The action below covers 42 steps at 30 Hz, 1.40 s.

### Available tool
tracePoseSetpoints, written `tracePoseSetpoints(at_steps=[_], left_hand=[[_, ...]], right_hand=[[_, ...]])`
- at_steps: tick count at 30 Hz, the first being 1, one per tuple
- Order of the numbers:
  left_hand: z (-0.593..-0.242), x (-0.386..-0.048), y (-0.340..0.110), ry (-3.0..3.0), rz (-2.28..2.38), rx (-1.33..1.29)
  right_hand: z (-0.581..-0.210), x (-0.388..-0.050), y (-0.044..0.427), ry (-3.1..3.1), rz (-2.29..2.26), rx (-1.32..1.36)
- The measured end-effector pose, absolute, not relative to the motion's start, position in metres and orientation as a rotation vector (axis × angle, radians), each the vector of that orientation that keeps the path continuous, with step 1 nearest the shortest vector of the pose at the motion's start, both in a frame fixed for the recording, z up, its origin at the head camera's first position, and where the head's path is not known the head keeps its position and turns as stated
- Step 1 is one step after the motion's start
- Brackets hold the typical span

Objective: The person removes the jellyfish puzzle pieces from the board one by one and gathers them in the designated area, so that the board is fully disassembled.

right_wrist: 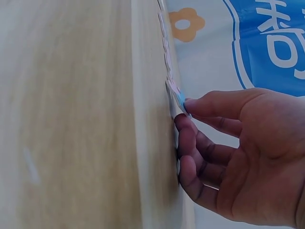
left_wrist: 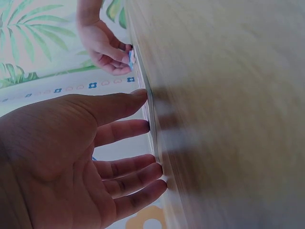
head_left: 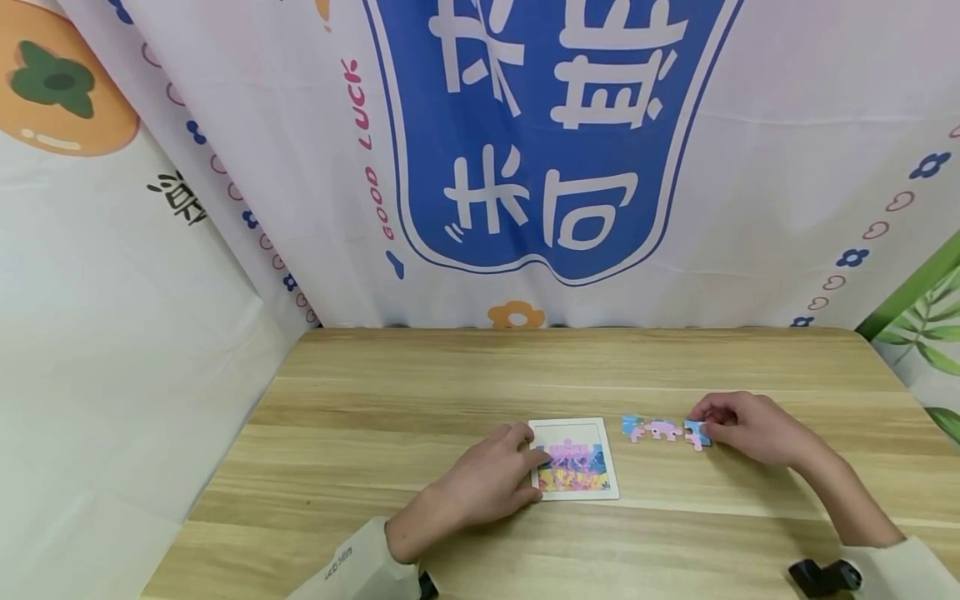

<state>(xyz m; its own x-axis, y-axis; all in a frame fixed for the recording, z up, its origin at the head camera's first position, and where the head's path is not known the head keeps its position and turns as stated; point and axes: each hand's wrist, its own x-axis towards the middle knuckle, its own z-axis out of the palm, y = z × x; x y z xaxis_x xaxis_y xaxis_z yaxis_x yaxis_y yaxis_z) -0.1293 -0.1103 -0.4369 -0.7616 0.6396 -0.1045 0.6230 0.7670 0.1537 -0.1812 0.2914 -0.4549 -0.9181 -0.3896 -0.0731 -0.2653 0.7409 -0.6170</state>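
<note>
A square puzzle board (head_left: 573, 427) with a white border lies flat on the table. Its lower part carries a pink, blue and yellow picture; the upper part is pale. My left hand (head_left: 491, 475) rests against the board's left edge, one fingertip over the picture. In the left wrist view, the fingers of the left hand (left_wrist: 71, 157) are extended along that edge. Right of the board, my right hand (head_left: 757, 427) pinches a blue and pink jigsaw piece (head_left: 696, 433) between thumb and forefinger. The right wrist view shows this piece (right_wrist: 179, 99) tilted, one side raised off the table.
Two more jigsaw pieces, a blue one (head_left: 632, 426) and a pink one (head_left: 663, 429), lie in a row between the board and the right hand. Behind the wooden table (head_left: 420, 367) hangs a printed curtain (head_left: 337, 275). A white sheet (head_left: 135, 333) borders the left side.
</note>
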Motion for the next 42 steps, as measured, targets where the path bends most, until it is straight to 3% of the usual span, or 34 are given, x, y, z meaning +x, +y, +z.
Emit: tracePoseSetpoints(at_steps=[42], left_hand=[[-0.430, -0.132, -0.124, 2.783, 0.166, 0.975]], right_hand=[[-0.454, -0.178, 0.279, 2.801, -0.846, -0.534]])
